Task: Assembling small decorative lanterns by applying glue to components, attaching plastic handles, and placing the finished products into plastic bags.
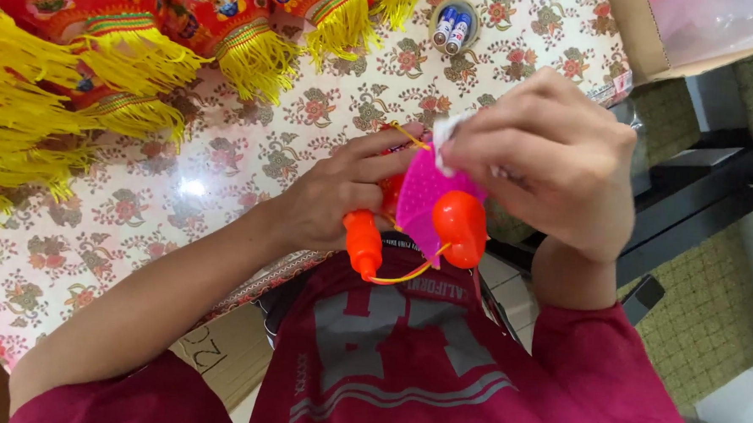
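Note:
Close to my chest I hold a small plastic toy lantern: a pink studded panel [419, 196] with an orange rounded part [460, 226] and an orange handle [363, 245] joined by a yellow cord [407, 276]. My left hand [343, 193] grips the toy from the left side, fingers wrapped behind the pink panel. My right hand [548, 155] pinches a small white piece [445, 132] at the top edge of the pink panel. The far side of the toy is hidden by my fingers.
A table with a floral cloth [252, 159] lies under my hands. Red lanterns with yellow tassels [121, 56] crowd its upper left. Two batteries in a round dish [452, 24] sit at the top. A cardboard box [655, 37] stands at the upper right; tiled floor to the right.

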